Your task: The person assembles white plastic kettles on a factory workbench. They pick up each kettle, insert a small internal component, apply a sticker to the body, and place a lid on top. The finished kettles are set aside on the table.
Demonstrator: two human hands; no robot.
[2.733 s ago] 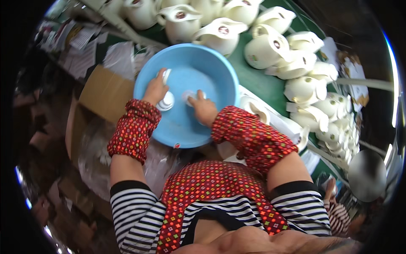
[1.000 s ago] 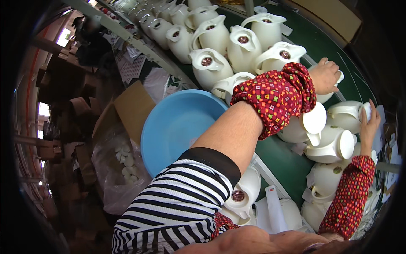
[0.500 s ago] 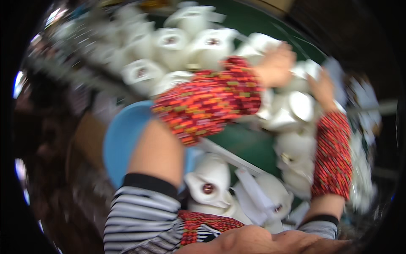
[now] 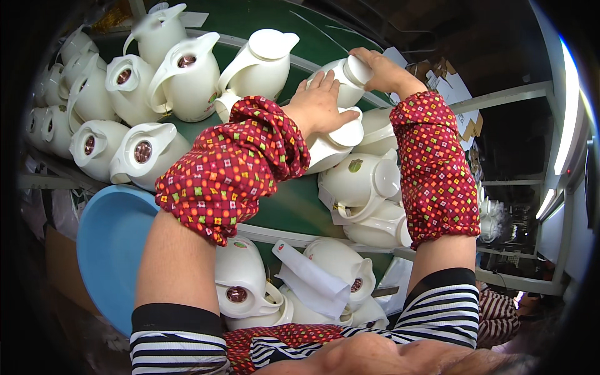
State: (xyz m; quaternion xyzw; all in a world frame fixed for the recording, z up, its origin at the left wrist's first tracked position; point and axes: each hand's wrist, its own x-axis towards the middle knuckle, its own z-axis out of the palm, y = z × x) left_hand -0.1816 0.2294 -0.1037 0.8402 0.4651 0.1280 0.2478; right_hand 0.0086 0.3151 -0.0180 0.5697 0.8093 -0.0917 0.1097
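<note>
White thermos jugs crowd a green work surface. My left hand (image 4: 317, 105) has its fingers spread, its thumb lying on the lid of a tilted jug (image 4: 331, 147) and its fingertips reaching to the jug beyond. That farther jug (image 4: 342, 84) lies tipped, its round white lid toward the right. My right hand (image 4: 380, 70) curls its fingers over this lid. Below my right forearm rests another lidded jug (image 4: 353, 178) with a small green mark on its side. To the left of my left hand, a jug with a closed lid (image 4: 265, 69) stands upright.
Several lidless jugs (image 4: 190, 78) with coppery openings stand at the left. A blue basin (image 4: 112, 250) sits beside my left arm. Nearer me, more jugs (image 4: 240, 275) and a white sheet (image 4: 312, 281) lie beyond a pale rail. A metal frame (image 4: 506, 97) stands at the right.
The view has turned and steadied, with the jugs and both hands now farther left in it. My right hand has come round onto the far jug's lid; my left hand's fingers are spread.
</note>
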